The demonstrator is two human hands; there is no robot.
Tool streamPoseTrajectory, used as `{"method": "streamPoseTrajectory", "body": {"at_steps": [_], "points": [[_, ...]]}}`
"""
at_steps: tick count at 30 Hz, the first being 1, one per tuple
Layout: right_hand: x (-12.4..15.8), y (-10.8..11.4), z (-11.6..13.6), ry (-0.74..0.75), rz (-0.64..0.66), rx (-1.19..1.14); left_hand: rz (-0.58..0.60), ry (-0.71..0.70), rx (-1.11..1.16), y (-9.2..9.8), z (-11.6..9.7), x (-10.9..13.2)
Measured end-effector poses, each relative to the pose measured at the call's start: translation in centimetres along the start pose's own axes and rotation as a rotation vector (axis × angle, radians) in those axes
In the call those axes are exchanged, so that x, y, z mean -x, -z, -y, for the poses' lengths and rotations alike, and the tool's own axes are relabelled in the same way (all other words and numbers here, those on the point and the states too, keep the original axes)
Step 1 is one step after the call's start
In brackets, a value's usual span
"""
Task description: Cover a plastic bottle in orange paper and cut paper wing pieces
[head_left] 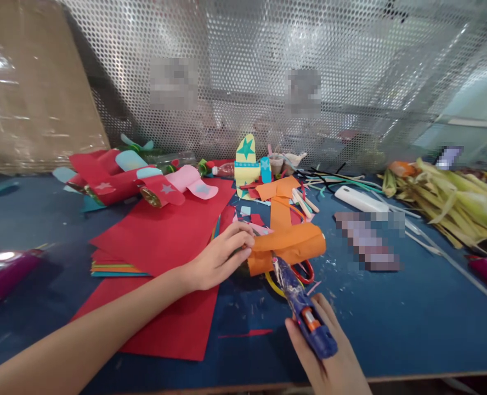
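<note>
My right hand is wrapped round a blue hot glue gun, its nozzle tip touching or very near an orange paper-covered tube. Closed at the left end of that tube is my left hand, with the fingertips on the paper. Behind the tube stands an upright strip of orange paper. Scissors with red and yellow handles lie partly hidden under the tube. Sheets of red paper are stacked beneath my left forearm, with other colours showing at the edge.
Red paper planes sit at the back left, beside a yellow paper piece with stars. To the right lie a white handled tool, a blurred flat object and dry corn husks. A perforated metal screen rises behind.
</note>
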State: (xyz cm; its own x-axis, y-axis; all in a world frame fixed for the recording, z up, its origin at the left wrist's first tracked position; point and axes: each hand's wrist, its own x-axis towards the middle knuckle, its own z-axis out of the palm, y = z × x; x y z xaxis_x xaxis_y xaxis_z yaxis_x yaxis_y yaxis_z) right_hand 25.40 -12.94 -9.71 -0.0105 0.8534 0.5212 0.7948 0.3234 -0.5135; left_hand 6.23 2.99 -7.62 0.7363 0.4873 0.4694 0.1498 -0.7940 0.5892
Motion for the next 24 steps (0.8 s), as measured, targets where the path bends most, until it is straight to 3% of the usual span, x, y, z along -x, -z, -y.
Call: {"method": "streamPoseTrajectory", "body": {"at_steps": [15, 24], "points": [[0.3, 0.2, -0.3, -0.109, -0.077, 0.012, 0.005, -0.017, -0.006, -0.1, 0.3, 0.0], [0.7, 0.1, -1.2, -0.061, -0.025, 0.081, -0.017, -0.035, 0.002, -0.2, 0.4, 0.0]]}}
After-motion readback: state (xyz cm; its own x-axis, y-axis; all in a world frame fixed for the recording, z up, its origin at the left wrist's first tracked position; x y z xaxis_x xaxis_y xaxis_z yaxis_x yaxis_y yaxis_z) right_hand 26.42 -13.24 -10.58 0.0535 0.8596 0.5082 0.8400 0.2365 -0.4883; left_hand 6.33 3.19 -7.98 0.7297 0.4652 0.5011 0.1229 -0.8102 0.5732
